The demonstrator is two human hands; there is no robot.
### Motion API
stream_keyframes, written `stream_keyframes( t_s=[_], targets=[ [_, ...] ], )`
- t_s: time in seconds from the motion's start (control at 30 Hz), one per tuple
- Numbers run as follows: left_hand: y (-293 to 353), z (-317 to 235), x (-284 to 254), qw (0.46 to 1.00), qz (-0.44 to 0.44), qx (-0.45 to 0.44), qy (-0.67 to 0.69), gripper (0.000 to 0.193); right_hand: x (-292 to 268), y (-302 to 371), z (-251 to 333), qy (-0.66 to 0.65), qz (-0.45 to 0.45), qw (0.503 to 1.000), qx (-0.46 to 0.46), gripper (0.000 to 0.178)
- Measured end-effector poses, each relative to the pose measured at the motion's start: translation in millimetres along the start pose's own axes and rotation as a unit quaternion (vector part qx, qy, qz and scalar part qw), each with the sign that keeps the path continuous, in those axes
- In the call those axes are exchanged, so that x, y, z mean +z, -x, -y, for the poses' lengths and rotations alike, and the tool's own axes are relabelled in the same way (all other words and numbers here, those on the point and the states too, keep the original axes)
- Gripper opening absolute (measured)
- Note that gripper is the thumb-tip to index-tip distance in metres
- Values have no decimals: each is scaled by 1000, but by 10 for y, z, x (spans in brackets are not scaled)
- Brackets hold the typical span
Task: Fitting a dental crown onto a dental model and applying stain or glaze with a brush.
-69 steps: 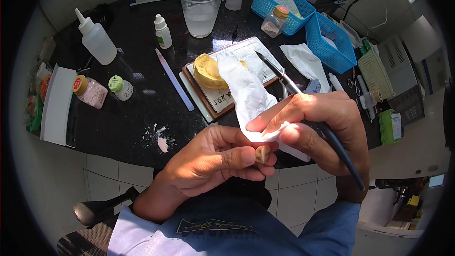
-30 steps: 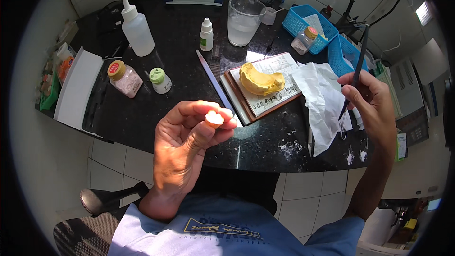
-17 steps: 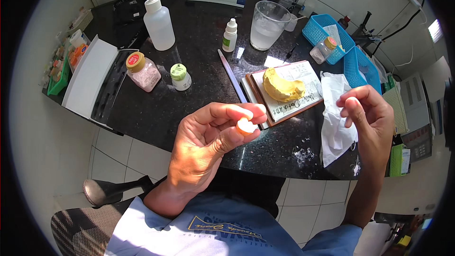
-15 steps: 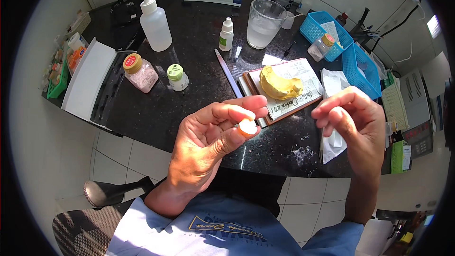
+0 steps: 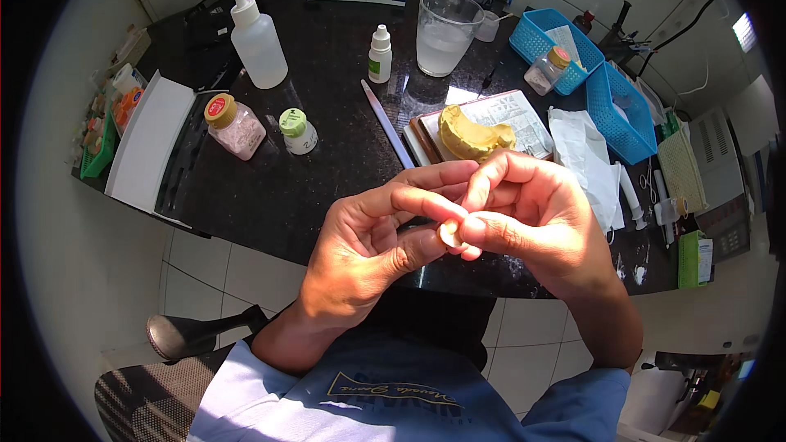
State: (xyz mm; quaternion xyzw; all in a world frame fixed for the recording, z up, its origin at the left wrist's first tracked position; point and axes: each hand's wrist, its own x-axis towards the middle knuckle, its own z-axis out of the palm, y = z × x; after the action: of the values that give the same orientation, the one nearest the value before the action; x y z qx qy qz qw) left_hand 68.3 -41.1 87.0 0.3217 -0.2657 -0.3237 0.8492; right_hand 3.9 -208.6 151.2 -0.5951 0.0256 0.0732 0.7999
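A small round white-and-orange piece (image 5: 449, 234) sits between the fingertips of both hands, above the table's near edge. My left hand (image 5: 372, 233) pinches it with thumb and fingers. Thumb and fingertips of my right hand (image 5: 536, 225) close on the piece from the other side, so much of it is covered. Just beyond the hands, a yellow dental cast (image 5: 471, 135) rests on an open notebook (image 5: 524, 119). A purple-handled, knife-like tool (image 5: 385, 124) lies to the notebook's left.
Behind stand a nozzle squeeze bottle (image 5: 260, 45), a dropper bottle (image 5: 380, 56) and a glass of cloudy liquid (image 5: 442, 45). Pink powder fills a jar (image 5: 237, 133) beside a green-capped bottle (image 5: 298, 135). Blue baskets (image 5: 618, 127) and white paper (image 5: 583, 160) occupy the right side.
My right hand has moved left from beside the notebook and now meets my left hand at the small piece. The piece has tilted and is more covered by fingers.
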Motion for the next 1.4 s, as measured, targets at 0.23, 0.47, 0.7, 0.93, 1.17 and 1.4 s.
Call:
stream_keyframes(
  t_s=[0.23,0.47,0.7,0.93,1.17,1.4],
  targets=[
    [-12,63,2,999,20,31,-26,23,-45,48,-23,10,-5,999,-30,17],
    [-31,-330,54,945,-95,155,-270,61,-329,55,175,50,-65,984,-157,20],
    [-534,-561,54,767,6,185,-614,59,-804,-108,359,103,-147,959,-218,28],
    [-856,-380,-120,683,72,102,-720,68,-790,-112,256,89,-155,968,-174,32],
    [-871,-331,-83,752,98,65,-648,49,-771,-91,221,53,-146,976,-149,23],
    [-827,-377,18,971,65,-152,-173,69,-648,-56,200,45,-156,975,-149,19]
  ],
)
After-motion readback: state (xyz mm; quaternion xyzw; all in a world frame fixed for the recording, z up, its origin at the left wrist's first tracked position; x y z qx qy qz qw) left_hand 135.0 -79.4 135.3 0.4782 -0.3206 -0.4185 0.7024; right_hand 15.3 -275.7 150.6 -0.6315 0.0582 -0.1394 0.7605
